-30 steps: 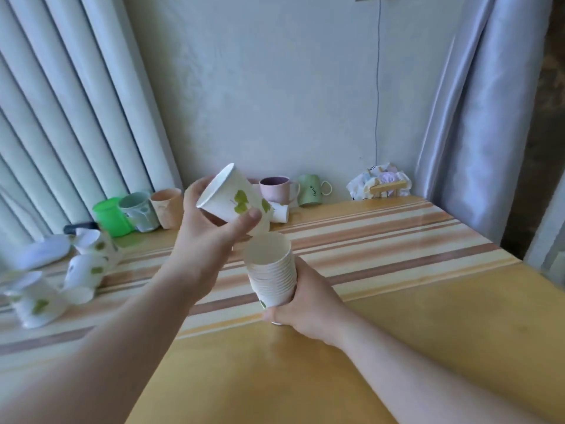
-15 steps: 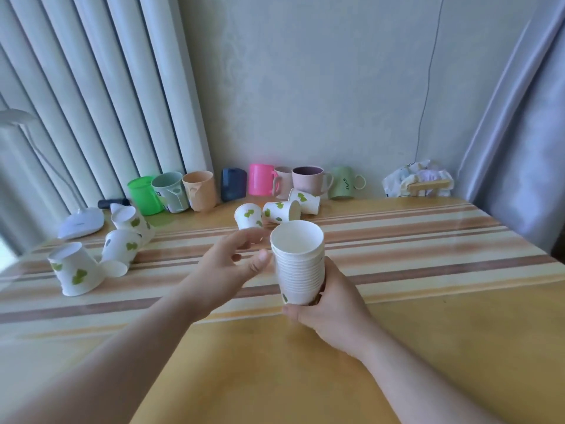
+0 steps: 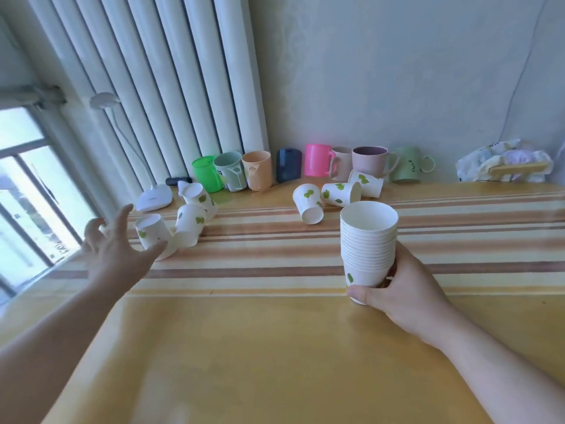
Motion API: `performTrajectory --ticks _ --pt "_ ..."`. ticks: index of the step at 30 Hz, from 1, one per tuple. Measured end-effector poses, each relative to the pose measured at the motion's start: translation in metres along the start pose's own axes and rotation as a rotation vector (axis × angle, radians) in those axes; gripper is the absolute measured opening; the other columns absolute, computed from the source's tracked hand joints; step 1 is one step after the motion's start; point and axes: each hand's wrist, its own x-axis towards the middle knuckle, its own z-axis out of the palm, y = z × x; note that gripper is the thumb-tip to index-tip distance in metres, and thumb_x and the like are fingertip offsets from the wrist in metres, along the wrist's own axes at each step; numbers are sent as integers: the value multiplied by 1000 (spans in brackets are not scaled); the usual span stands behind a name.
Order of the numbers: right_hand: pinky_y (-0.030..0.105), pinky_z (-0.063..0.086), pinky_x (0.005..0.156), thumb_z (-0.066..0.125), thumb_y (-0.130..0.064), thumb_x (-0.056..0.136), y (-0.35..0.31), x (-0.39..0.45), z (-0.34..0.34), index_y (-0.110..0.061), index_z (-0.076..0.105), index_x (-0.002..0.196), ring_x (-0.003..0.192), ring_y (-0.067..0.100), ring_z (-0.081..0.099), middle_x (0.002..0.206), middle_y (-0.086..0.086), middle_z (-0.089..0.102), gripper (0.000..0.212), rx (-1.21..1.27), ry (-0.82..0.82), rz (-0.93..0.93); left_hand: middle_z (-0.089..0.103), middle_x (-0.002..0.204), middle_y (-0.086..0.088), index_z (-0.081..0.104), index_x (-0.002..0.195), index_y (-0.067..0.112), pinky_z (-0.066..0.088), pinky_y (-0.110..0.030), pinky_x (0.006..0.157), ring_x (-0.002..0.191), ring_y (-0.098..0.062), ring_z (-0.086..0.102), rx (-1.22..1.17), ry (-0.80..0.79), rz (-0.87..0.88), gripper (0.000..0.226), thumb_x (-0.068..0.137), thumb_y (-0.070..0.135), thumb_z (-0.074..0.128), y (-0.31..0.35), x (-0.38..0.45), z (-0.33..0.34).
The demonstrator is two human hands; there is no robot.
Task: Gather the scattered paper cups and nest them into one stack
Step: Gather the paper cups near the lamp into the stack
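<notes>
While the right hand grips the cup stack, the left hand spreads empty at left; the green mug reads "smile".

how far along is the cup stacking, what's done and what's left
Done: a tall nested stack stands on the table, gripped at its base by the right hand. In hand: the left hand is open and empty, nearing three loose cups by the window. Left: those three, plus three more tipped cups near the mugs.
</notes>
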Motion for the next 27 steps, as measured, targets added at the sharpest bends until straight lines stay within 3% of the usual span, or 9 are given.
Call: performTrajectory --ticks 2,4,9,13,15,17,19,23,27 --pt "24 52 76 100 -20 70 -2 0 2 -43 59 114 93 -9 69 104 -37 71 64 4 -3 -4 30 166 -11 29 158 52 43 -59 113 145 -41 40 -142 -171 -41 100 79 50 90 -7 5 6" --pt "23 51 76 100 -17 71 -3 0 3 -43 59 113 92 -9 69 103 -38 71 64 6 -8 -8 51 150 -10 38 145 53 53 -52 100 124 -35 56 -222 -204 -31 83 80 47 91 -12 3 11" --pt "25 53 81 100 -22 71 -2 -2 3 -44 59 116 96 -10 69 107 -37 71 65 1 -3 -11 67 130 -10 42 118 39 58 -58 90 115 -34 68 -341 -46 -60 46 90 39 79 -11 -7 16" --pt "24 52 80 99 -22 71 0 -1 2 -43 59 116 96 -8 70 107 -35 72 64 6 -7 -16 62 124 -10 41 131 29 49 -47 83 105 -32 64 -467 127 -15 60 80 39 72 11 -45 7" --pt "24 53 80 99 -23 71 1 0 2 -45 59 116 95 -8 69 107 -35 72 64 10 -8 -13 63 115 -10 44 137 46 52 -49 83 96 -29 63 -600 124 53 65 75 35 64 32 -67 0" --pt "25 54 81 99 -25 71 1 0 2 -44 59 117 95 -7 69 107 -34 72 64 14 -10 -14 66 106 -8 53 136 53 58 -50 84 88 -19 66 -810 33 120 68 73 31 64 58 -86 -2" --pt "28 57 85 99 -28 70 3 0 2 -45 59 119 97 -4 70 108 -31 73 65 18 -10 -15 69 106 -2 63 136 33 57 -38 79 86 -8 69 -1045 -133 159 67 69 29 67 93 -100 0" --pt "28 57 88 98 -31 71 3 -2 0 -49 57 118 101 -4 69 111 -34 71 65 12 -18 -15 68 112 -10 55 113 17 56 -37 81 90 -23 71 -1427 -414 155 39 76 13 64 167 -124 9" --pt "23 55 84 97 -29 71 1 -3 0 -50 56 117 100 -7 68 111 -36 70 65 19 -22 -23 61 124 -24 46 117 12 59 -43 88 102 -35 68 -1472 -522 231 61 63 23 73 213 -141 20"
